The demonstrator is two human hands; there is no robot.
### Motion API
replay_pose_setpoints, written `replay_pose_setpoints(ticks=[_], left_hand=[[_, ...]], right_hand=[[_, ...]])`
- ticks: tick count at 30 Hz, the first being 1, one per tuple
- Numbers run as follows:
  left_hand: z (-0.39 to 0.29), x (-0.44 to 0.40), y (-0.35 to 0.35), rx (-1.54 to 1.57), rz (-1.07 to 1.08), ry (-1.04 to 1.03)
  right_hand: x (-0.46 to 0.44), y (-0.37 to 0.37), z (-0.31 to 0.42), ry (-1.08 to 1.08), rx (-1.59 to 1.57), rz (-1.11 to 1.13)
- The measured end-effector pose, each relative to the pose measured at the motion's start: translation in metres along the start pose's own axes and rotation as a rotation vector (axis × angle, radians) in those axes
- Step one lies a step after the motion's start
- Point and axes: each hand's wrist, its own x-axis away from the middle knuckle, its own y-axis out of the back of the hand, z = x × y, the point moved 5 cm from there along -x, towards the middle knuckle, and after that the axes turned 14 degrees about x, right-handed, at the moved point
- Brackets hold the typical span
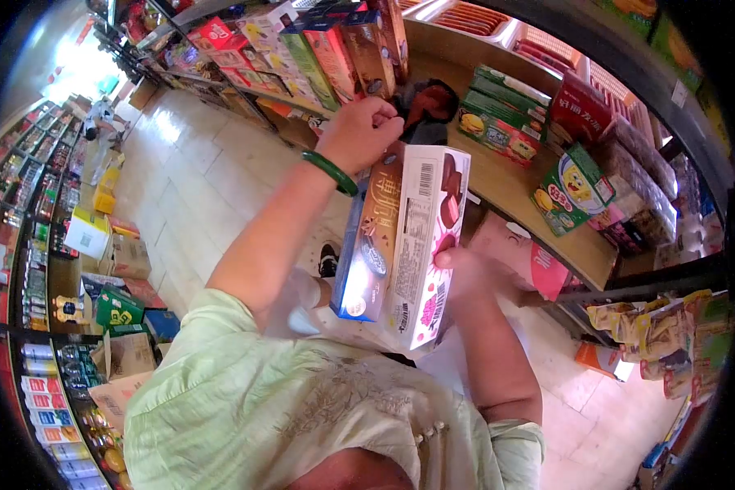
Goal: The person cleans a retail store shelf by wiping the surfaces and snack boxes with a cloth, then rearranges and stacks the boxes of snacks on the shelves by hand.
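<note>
My right hand [459, 263] grips two long snack boxes held upright in front of my body, its thumb on the side of the white one. The white and pink box [427, 237] has pictures of chocolate-coated biscuits along its edge. Against it lies a brown and blue box [371, 245] with gold lettering. My left hand [366, 131], below which a green bangle circles the wrist, is closed at the shelf edge. Its curled fingers meet a dark, crumpled cloth [429, 106] on the shelf board; the fingertips are partly hidden.
On the wooden shelf [498, 175] stand green boxes [506, 118], a cartoon-printed green box [574, 189] and a red packet [580, 106]. Upright boxes [359, 49] line the shelf to the left. Cartons [126, 257] sit across the aisle, where a person [102, 118] is far off.
</note>
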Motion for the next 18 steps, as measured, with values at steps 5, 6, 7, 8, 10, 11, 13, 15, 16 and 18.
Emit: replay_pose_setpoints(ticks=[5,6,7,8,10,11,13,15,16,18], left_hand=[[-0.02,0.006,-0.005,-0.058,-0.028,-0.095],[-0.02,0.006,-0.007,-0.058,-0.026,-0.094],[-0.019,0.006,-0.014,-0.05,0.016,-0.078],[-0.018,0.006,-0.02,-0.038,0.06,-0.065],[-0.018,0.005,-0.028,0.008,0.045,-0.086],[-0.019,0.003,-0.03,0.046,0.022,-0.109],[-0.014,-0.004,-0.031,0.135,-0.004,-0.013],[-0.008,-0.012,-0.034,0.027,-0.013,-0.186],[-0.004,-0.016,-0.037,-0.088,-0.03,-0.358],[0.03,-0.034,-0.055,-0.148,0.056,-0.543]], right_hand=[[0.004,-0.011,0.0,-0.062,0.068,0.075],[0.005,-0.014,0.001,-0.054,0.091,0.088],[0.006,-0.016,0.003,-0.045,0.114,0.101],[0.007,-0.018,0.004,-0.037,0.137,0.114],[0.009,-0.008,0.0,-0.076,0.126,0.135],[0.011,-0.003,0.0,-0.086,0.108,0.143],[0.013,0.01,-0.003,-0.075,0.069,0.117],[0.016,0.022,-0.004,-0.06,0.029,0.093],[0.018,0.026,0.001,0.016,0.066,0.136],[0.024,0.034,0.012,0.164,0.142,0.228]])
